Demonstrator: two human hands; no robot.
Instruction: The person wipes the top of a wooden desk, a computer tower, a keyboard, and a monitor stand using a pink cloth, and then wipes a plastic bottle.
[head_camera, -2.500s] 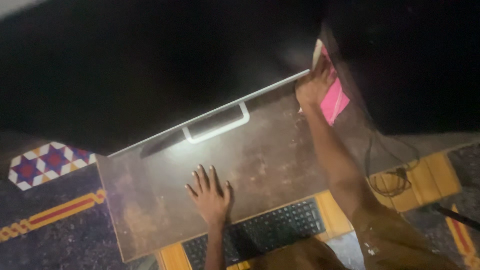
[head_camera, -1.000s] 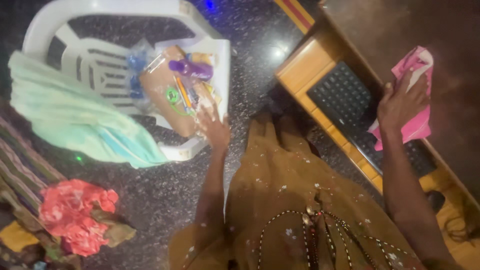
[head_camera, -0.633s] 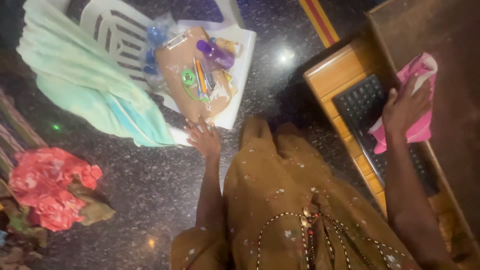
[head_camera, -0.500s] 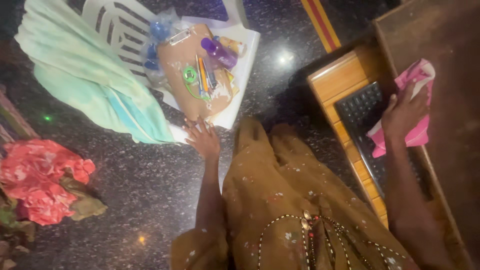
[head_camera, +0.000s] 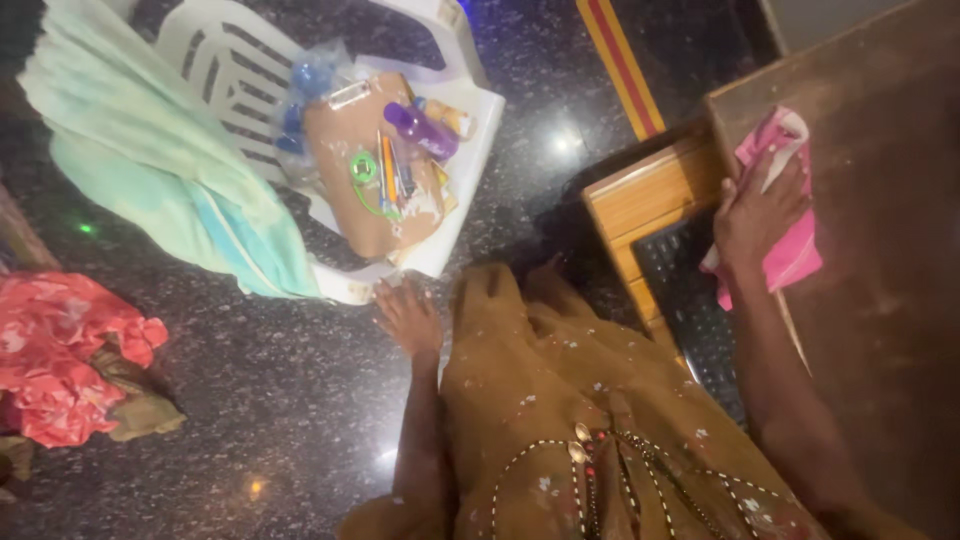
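Observation:
My right hand presses a pink cloth flat against the edge of a dusty brown desk top. My left hand hangs open with fingers spread, just below the front edge of a white plastic chair. On the chair seat lies a brown clipboard carrying pens, a green ring and a purple bottle. A black keyboard sits on a wooden pull-out tray beneath the desk top.
A pale green cloth drapes over the chair's left side. A red flowered cloth lies crumpled on the dark speckled floor at left. A striped mat edge runs along the floor by the desk. My brown dress fills the lower middle.
The view swung from the desk top to the chair and floor. My left hand left the desk and dropped beside the chair. My right hand stayed on the pink cloth.

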